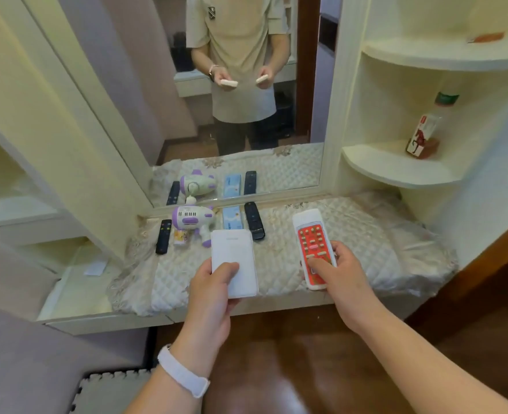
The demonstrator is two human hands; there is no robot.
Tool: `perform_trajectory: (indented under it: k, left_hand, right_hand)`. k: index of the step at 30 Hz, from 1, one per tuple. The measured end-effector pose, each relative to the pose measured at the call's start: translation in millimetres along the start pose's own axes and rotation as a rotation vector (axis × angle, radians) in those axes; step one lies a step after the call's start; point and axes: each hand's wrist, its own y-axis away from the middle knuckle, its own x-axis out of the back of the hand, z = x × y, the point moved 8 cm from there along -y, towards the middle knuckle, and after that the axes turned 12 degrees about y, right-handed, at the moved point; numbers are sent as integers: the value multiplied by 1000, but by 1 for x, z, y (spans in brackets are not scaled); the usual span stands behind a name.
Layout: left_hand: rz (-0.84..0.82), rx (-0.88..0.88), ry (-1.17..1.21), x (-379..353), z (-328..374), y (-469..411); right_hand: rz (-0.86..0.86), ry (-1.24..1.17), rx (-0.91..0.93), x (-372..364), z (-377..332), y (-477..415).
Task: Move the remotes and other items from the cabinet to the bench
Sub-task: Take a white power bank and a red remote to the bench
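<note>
My left hand point(213, 289) grips a flat white rectangular device point(234, 258), thumb on top, held over the front of the quilted bench point(375, 249). My right hand point(340, 270) holds a white remote with a red button panel point(314, 248), thumb on its lower buttons, just above the bench. Lying on the bench near the mirror are a small black remote point(163, 236), a purple-and-white toy gun point(191, 219), a small colourful box point(180, 236), a blue-and-white pack point(232, 217) and a longer black remote point(254, 216).
A mirror point(231, 100) behind the bench reflects me and the items. Curved corner shelves point(396, 171) on the right hold a bottle point(426, 130). An open drawer point(76, 282) with a paper slip sits at left. Dark wooden floor lies below.
</note>
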Motion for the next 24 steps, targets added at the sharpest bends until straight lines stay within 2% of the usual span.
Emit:
perform_trajectory:
  k: [7,12,24]
  left_hand:
    - [21,6,-43,-50,-10,-49]
    - [19,48,-79,-74,-30,-97]
    - [38,212,-153,-106,-76,-259]
  right_hand:
    - [-42,9,-16,23,1,-52]
    - [-110,43,-131,21,24,-90]
    - [-45,320,-289,22,46,-212]
